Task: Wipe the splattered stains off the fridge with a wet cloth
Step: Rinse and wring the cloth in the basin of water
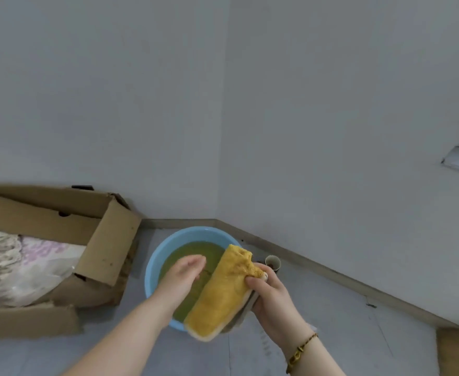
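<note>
Head view:
- Yellow cloth point(223, 291), folded into a long pad, is held above the near right part of a blue basin point(152, 264).
- Its long axis runs on a diagonal: the lower end points at the camera and to the left, past the basin rim; the upper end points away and to the right.
- The right hand point(269, 297) grips the cloth's far end along its right edge, with the fingers curled around it. A beaded bracelet point(301, 351) is on that wrist.
- The left hand point(181, 278) is loosely open and holds nothing. Its fingers reach out over greenish water point(185, 256) in the basin.
- The left hand is just beside the cloth's left edge; contact cannot be told.
- The basin stands on a grey floor point(318, 308) near the wall corner.
- An open cardboard box point(109, 240) is to the left, and a small cup point(273, 263) is just beyond the right hand.
</note>
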